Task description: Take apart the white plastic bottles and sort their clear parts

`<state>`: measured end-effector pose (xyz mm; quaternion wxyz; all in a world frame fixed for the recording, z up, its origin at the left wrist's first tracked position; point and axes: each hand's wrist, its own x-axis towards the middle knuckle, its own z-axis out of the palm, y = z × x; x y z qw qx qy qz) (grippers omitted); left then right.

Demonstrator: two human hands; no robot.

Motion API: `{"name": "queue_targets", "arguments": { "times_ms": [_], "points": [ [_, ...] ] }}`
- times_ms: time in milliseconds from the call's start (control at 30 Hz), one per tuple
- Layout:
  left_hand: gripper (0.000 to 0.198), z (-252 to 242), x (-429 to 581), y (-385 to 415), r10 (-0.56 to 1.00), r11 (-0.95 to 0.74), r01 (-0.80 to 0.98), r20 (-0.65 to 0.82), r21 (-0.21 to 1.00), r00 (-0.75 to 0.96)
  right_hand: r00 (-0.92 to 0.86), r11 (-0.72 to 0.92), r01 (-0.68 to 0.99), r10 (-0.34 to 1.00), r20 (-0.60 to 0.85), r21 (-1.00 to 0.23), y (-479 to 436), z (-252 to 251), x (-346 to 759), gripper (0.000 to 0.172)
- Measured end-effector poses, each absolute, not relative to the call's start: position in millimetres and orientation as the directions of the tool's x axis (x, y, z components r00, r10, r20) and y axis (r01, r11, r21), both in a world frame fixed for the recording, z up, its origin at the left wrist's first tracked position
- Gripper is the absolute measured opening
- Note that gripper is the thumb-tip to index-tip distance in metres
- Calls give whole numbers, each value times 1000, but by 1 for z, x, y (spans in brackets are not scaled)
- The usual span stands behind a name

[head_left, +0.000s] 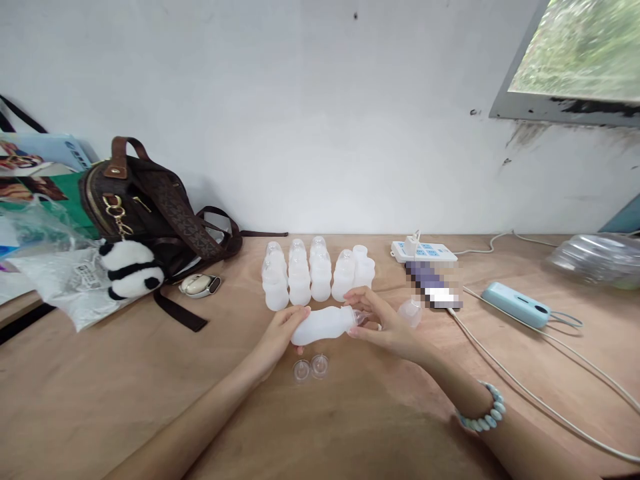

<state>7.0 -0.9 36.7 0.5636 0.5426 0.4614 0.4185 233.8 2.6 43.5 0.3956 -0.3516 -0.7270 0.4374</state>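
A pale wall (320,133) is fronted by a wooden table (225,413), where work is carried out by two bare hands. The left side is occupied by a brown backpack (145,200), from which a plush panda (133,270) is hung. Near the wall, a cluster of milky bottles (300,287) is stood upright, most of them topped with clear domes. To their right, a white power strip (425,251) is set behind a partly pixelated phone (433,283).

In front of the cluster, a single milky bottle (323,327) is held on its side. Its long axis is laid across the view, nearly level; its base is turned left and its neck is pointed right, slightly higher in view. The base end is clasped by the left hand (280,333), thumb on top. At the mouth, a clear teat (360,317) is pinched between the right hand's (385,325) thumb and fingers; whether it is seated cannot be told.

Beside that hand, a loose clear dome (411,312) is placed; nearer the viewer, two round clear pieces (320,366) are laid side by side.
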Motion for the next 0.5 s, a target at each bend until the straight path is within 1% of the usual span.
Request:
{"name": "queue_targets", "arguments": {
  "times_ms": [67,100,200,300,367,433,500],
  "points": [
    [43,38,8,-3,971,48,47,-57,998,230,-422,382,178,862,280,-907,3,43,232,27],
    [40,40,8,-5,973,12,76,-30,997,230,-402,366,171,874,275,-915,3,42,231,24],
    [32,45,10,-13,963,-177,226,120,958,243,-350,266,136,914,205,-954,5,38,228,30],
    [29,48,10,-21,922,-353,369,253,860,293,-359,157,109,927,108,-982,5,40,227,31],
    [30,47,8,-23,882,-459,419,345,783,321,-360,112,104,930,68,-988,3,44,227,30],
    [33,45,6,-22,830,-556,446,436,702,348,-354,95,98,934,54,-991,0,47,226,30],
    [34,43,2,-19,780,-626,462,491,628,389,-368,106,104,928,61,-989,-2,51,226,30]
  ]
}}
